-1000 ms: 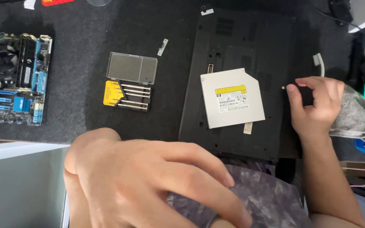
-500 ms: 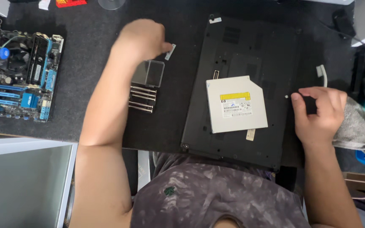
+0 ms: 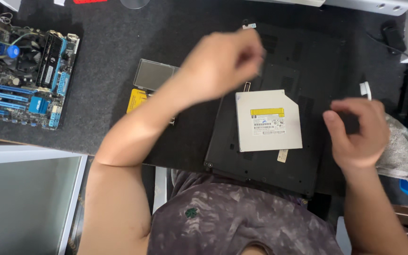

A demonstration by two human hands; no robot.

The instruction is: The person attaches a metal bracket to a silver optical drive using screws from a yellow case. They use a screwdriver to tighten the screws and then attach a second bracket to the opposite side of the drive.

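Observation:
A black laptop (image 3: 308, 61) lies upside down on a dark mat (image 3: 119, 33). A white optical drive (image 3: 267, 120) with a yellow label rests on its underside. My left hand (image 3: 223, 61) hovers blurred over the laptop's upper left corner with its fingers closed; whether it holds anything is hidden. My right hand (image 3: 355, 132) sits at the laptop's right edge, its thumb and fingers curled around a small black screwdriver that is mostly hidden. My left forearm covers most of a yellow screwdriver set (image 3: 137, 100), whose clear lid (image 3: 153, 74) lies just behind it.
A bare motherboard (image 3: 24, 80) with blue slots lies at the far left of the mat. A grey cloth (image 3: 404, 151) is bunched at the right edge, and a small white part (image 3: 365, 89) lies just above my right hand. A pale surface (image 3: 24, 198) fills the lower left.
My left hand rose from my lap, reached the screwdriver set, then swung right over the laptop's corner. My right hand stayed at the laptop's right edge, its fingers shifting slightly.

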